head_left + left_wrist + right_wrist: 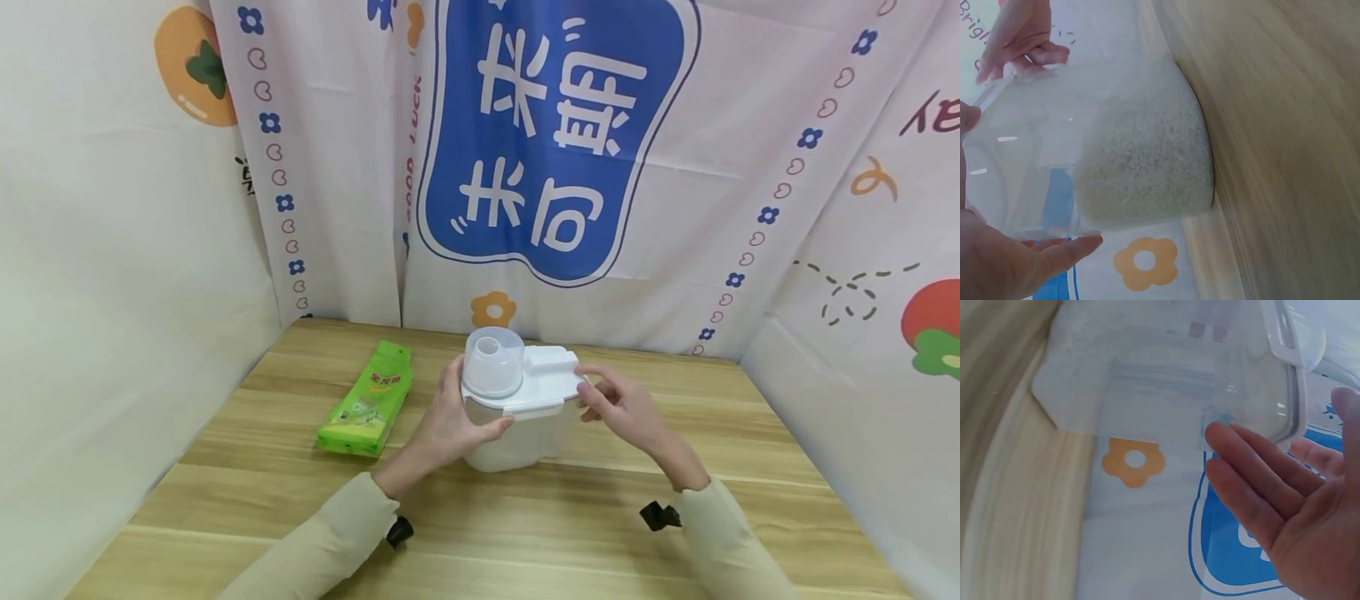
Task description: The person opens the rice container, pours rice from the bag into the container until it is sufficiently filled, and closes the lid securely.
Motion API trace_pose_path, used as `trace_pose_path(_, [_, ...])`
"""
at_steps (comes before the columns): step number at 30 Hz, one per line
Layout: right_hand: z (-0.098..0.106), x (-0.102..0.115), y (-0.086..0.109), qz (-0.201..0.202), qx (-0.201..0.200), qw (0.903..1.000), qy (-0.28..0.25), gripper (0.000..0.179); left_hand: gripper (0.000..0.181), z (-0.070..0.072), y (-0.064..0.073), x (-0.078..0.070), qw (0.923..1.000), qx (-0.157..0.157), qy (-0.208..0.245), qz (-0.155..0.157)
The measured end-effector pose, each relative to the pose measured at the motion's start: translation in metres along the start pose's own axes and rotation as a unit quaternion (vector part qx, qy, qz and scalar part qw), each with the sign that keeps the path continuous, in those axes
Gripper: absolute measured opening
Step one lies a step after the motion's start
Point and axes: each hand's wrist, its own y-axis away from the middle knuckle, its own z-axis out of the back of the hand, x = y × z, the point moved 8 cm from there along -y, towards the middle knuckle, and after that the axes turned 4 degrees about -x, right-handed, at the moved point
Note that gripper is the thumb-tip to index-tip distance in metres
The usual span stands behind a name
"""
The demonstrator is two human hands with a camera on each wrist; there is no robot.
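A clear plastic rice container (517, 442) with a white lid (558, 382) stands upright on the table. A translucent measuring cup (493, 367) sits upside down on the lid's left part. In the left wrist view, white rice (1147, 156) fills the container's lower part. My left hand (450, 425) grips the container's left side near the top, thumb in front and fingers round the back. At the lid's right edge is my right hand (626, 408), its fingers (1254, 462) extended, nearly straight, beside the container wall. Whether those fingertips touch it is hard to tell.
To the left of the container lies a green packet (367, 404) on the wooden table (525, 533). A printed white cloth (345, 167) hangs behind the table, and further cloth walls stand at both sides.
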Motion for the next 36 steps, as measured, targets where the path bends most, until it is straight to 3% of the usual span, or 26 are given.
trace_pose_path(4, [0.007, -0.017, -0.004, -0.019, -0.010, 0.9993, 0.032, 0.022, 0.106, 0.001, -0.002, 0.004, 0.9999, 0.009, 0.011, 0.000])
trace_pose_path(10, [0.021, -0.037, -0.008, -0.012, -0.095, 0.9922, 0.080, 0.013, 0.107, -0.001, -0.005, 0.008, 0.9982, 0.046, 0.037, 0.000])
trace_pose_path(13, [0.022, -0.040, -0.010, -0.001, -0.112, 0.9901, 0.084, 0.014, 0.106, -0.002, -0.006, 0.009, 0.9967, 0.065, 0.049, -0.005])
trace_pose_path(22, [0.006, -0.052, -0.013, -0.016, -0.031, 0.9985, 0.042, 0.032, 0.108, -0.004, -0.012, 0.011, 0.9911, 0.106, 0.079, -0.018])
trace_pose_path(28, [-0.004, -0.053, -0.012, -0.022, 0.034, 0.9989, 0.025, 0.037, 0.108, -0.002, -0.017, 0.011, 0.9869, 0.126, 0.097, -0.025])
trace_pose_path(36, [-0.006, -0.049, -0.010, -0.020, 0.053, 0.9984, -0.002, 0.038, 0.109, -0.001, -0.020, 0.019, 0.9832, 0.148, 0.095, -0.050])
